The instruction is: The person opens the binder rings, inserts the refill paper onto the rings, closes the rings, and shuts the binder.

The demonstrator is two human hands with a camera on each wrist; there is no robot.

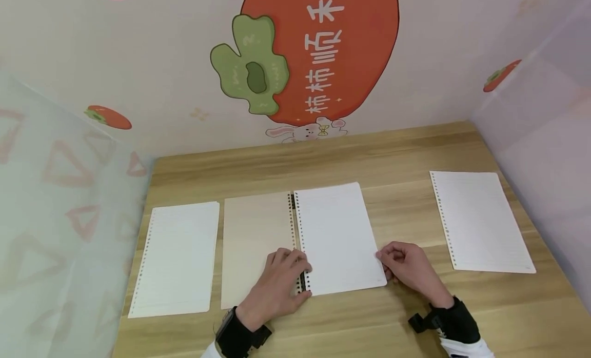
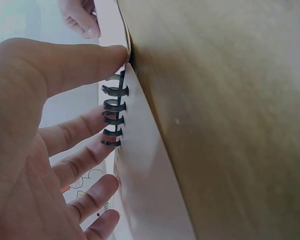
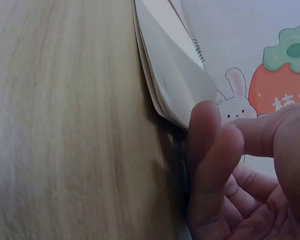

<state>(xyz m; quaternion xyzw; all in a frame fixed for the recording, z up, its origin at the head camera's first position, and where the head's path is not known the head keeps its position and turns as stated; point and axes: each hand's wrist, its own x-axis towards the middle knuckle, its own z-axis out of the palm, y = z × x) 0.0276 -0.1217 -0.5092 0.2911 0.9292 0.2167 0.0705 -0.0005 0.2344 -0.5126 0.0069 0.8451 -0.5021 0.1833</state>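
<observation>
An open loose-leaf notebook (image 1: 328, 219) lies on the table, its beige cover (image 1: 258, 219) folded out to the left and white pages on the right. Black binder rings (image 2: 115, 106) run along the spine. My left hand (image 1: 281, 281) rests across the spine. Its thumb touches the pages' lower edge, and its other fingers spread loosely by the rings. At the pages' right edge, my right hand (image 1: 406, 265) pinches a white sheet (image 3: 180, 70) between thumb and fingers. That sheet's edge bows up from the stack in the right wrist view; the fingertips partly hide it.
Left of the notebook lies a loose stack of punched paper (image 1: 175, 260). Another punched lined sheet (image 1: 482, 222) lies at the far right. The wooden table (image 1: 295, 163) meets a printed wall (image 1: 184, 65) at the back and pale side panels left and right.
</observation>
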